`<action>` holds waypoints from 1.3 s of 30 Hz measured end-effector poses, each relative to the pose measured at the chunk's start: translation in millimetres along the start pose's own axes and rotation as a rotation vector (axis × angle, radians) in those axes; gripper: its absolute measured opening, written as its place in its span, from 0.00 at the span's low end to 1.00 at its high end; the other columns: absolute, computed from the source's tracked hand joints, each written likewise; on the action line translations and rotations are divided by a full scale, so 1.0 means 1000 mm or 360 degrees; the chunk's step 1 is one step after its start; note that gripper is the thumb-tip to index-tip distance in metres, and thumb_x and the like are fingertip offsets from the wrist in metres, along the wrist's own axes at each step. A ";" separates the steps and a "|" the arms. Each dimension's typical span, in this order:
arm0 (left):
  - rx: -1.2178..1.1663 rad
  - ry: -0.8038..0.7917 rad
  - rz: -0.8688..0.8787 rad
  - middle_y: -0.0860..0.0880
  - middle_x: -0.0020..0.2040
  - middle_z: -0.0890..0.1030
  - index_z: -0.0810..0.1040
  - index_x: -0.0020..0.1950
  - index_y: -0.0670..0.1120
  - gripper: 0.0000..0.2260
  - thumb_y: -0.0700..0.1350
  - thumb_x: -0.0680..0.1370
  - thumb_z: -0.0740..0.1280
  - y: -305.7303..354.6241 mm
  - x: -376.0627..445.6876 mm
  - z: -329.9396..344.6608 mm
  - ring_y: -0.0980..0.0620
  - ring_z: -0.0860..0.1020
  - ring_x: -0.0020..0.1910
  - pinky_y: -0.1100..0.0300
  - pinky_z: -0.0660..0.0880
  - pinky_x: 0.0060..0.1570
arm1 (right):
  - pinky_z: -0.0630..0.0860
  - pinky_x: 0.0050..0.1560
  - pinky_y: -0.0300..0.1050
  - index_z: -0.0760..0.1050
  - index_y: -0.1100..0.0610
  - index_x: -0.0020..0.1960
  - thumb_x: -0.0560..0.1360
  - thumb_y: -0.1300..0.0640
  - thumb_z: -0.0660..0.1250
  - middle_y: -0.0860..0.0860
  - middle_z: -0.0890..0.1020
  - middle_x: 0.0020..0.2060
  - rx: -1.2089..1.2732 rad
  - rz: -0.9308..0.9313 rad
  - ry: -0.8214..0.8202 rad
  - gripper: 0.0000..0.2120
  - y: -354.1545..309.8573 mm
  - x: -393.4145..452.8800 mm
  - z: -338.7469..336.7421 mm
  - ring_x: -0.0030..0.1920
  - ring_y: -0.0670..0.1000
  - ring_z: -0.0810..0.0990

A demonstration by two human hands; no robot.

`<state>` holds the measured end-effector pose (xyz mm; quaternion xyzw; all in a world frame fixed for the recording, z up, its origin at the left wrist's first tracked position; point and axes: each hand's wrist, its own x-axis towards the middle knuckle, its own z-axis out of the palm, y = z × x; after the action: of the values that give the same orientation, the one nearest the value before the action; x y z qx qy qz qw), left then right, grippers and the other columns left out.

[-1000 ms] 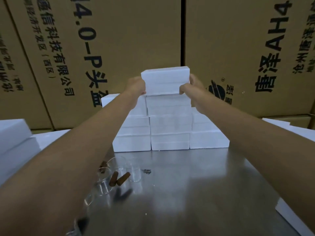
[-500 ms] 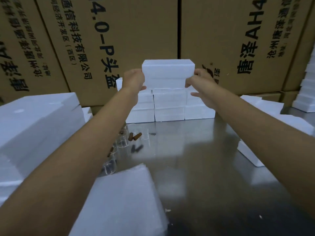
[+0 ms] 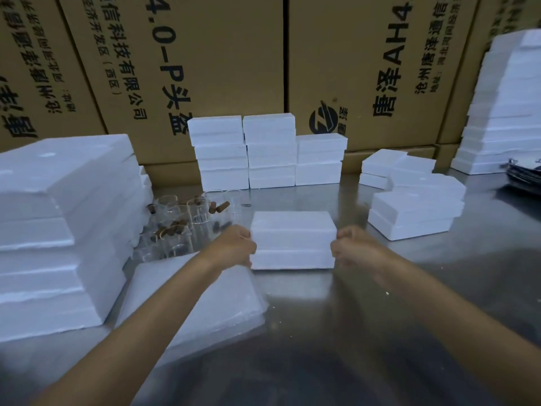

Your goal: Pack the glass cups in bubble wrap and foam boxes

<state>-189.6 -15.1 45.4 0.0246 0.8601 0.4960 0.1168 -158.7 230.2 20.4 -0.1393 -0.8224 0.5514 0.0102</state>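
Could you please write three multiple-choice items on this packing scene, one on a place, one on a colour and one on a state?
1. Where do the glass cups stand?
A. left of the held foam box
B. on top of it
C. right of it

2. What colour is the foam box?
A. brown
B. white
C. black

3. How is the foam box held?
A. by one hand only
B. by no hand
C. by both hands at its ends

Answers:
1 A, the cups cluster beside the left hand.
2 B, its surfaces are white.
3 C, left hand and right hand each have a grip on one end.
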 end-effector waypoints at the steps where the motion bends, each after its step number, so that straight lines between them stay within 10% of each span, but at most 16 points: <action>1: 0.0088 -0.0048 0.0010 0.42 0.47 0.75 0.73 0.51 0.40 0.03 0.34 0.79 0.63 -0.003 -0.001 0.000 0.48 0.76 0.45 0.52 0.79 0.54 | 0.69 0.34 0.41 0.72 0.59 0.50 0.72 0.63 0.66 0.55 0.75 0.41 -0.0029 0.0028 -0.0022 0.07 0.004 -0.003 -0.002 0.37 0.51 0.71; 10: 0.0261 0.0105 0.0140 0.48 0.43 0.72 0.75 0.49 0.41 0.05 0.42 0.79 0.63 0.015 0.041 -0.004 0.58 0.65 0.36 0.59 0.66 0.44 | 0.66 0.38 0.39 0.73 0.56 0.47 0.74 0.61 0.61 0.48 0.75 0.44 -0.0058 -0.0093 0.0071 0.03 -0.030 0.031 -0.007 0.42 0.45 0.72; 15: 0.0347 0.0096 0.0037 0.52 0.41 0.69 0.70 0.41 0.51 0.08 0.44 0.80 0.63 0.005 0.062 -0.001 0.49 0.73 0.46 0.52 0.65 0.71 | 0.66 0.39 0.43 0.70 0.60 0.51 0.76 0.61 0.61 0.54 0.71 0.47 -0.0213 0.0071 -0.0006 0.05 -0.033 0.065 0.014 0.41 0.49 0.68; 19: 0.0327 0.0140 0.0170 0.51 0.55 0.80 0.74 0.69 0.45 0.15 0.43 0.82 0.62 -0.009 0.060 -0.014 0.52 0.78 0.55 0.58 0.72 0.61 | 0.70 0.64 0.51 0.63 0.59 0.74 0.78 0.55 0.61 0.55 0.71 0.67 -0.0512 -0.0058 0.0055 0.26 -0.039 0.074 0.035 0.68 0.56 0.68; 22: 0.0457 0.0405 0.0345 0.51 0.66 0.77 0.76 0.68 0.48 0.15 0.43 0.82 0.61 -0.031 0.042 -0.027 0.50 0.75 0.64 0.51 0.72 0.65 | 0.60 0.73 0.51 0.61 0.54 0.77 0.79 0.56 0.59 0.51 0.65 0.75 -0.0796 -0.0438 0.0133 0.26 -0.057 0.067 0.061 0.76 0.54 0.57; 28: 0.0697 0.0488 0.0534 0.49 0.62 0.78 0.79 0.62 0.47 0.12 0.39 0.81 0.62 -0.089 0.014 -0.017 0.50 0.75 0.61 0.55 0.70 0.64 | 0.69 0.65 0.46 0.63 0.51 0.77 0.77 0.65 0.57 0.51 0.67 0.75 -0.0782 -0.0849 -0.0517 0.29 -0.104 0.056 0.148 0.65 0.49 0.72; 31: 0.0855 0.0540 0.0679 0.48 0.62 0.77 0.79 0.64 0.46 0.13 0.39 0.81 0.61 -0.098 0.013 -0.013 0.49 0.73 0.63 0.54 0.66 0.66 | 0.62 0.69 0.45 0.62 0.52 0.77 0.79 0.65 0.56 0.54 0.64 0.76 -0.0861 -0.0890 -0.0764 0.27 -0.130 0.054 0.195 0.75 0.56 0.63; 39: 0.1008 0.0594 0.0776 0.51 0.63 0.75 0.75 0.65 0.48 0.13 0.43 0.82 0.57 -0.100 0.015 -0.011 0.51 0.70 0.62 0.56 0.67 0.60 | 0.72 0.60 0.48 0.76 0.62 0.65 0.82 0.61 0.57 0.58 0.77 0.64 -0.1351 -0.0812 -0.0915 0.16 -0.156 0.070 0.263 0.63 0.58 0.75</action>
<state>-199.6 -72.8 -38.4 0.1714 0.9451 0.2169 -0.1743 -305.1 -45.8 49.9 0.2274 -0.9491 0.1686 -0.1379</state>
